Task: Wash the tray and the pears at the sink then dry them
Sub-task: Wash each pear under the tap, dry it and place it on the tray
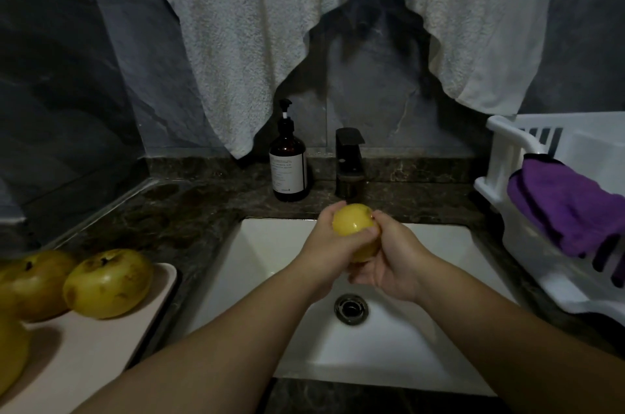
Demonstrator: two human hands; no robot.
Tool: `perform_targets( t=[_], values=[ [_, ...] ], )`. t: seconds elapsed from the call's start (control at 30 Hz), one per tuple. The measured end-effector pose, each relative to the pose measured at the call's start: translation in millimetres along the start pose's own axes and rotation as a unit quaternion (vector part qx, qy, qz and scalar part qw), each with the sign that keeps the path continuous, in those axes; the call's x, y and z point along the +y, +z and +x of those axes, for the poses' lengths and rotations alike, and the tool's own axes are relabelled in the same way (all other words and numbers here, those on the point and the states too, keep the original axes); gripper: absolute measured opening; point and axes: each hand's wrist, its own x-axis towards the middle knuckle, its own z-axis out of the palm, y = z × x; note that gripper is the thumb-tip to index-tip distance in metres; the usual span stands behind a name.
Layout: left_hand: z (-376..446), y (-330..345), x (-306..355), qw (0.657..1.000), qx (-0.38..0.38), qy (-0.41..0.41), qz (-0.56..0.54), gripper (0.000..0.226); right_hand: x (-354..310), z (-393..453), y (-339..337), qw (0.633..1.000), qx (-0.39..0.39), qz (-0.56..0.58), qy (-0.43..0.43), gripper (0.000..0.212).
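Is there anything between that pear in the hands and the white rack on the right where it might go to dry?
Nothing visible blocks it. The pear is held over the sink; only bare counter lies before the rack.

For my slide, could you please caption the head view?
Both hands hold a pear over the sink.

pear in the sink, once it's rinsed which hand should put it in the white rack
Right hand, probably: the white rack sits right of the sink; the left hand would cross over.
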Motion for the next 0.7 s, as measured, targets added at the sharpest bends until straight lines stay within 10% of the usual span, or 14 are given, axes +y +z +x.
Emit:
perform_targets(
  t=[0.2, 0.4, 0.7],
  values=[
    [3, -6, -1, 0.941, -0.032, 0.165, 0.293, 0.089, -8, -7, -12, 0.998, -0.010, -0.037, 0.045, 0.075],
    [1, -8, 10, 0.998, -0.050, 0.002, -0.029, 0.073, -7, -7, -10, 0.989, -0.077, 0.003, -0.130, 0.032],
    [5, -13, 4, 0.981, -0.045, -0.172, -0.079, 0.067, -4, -3, -7, 0.916, -0.013, -0.322, -0.241, 0.027]
  ],
)
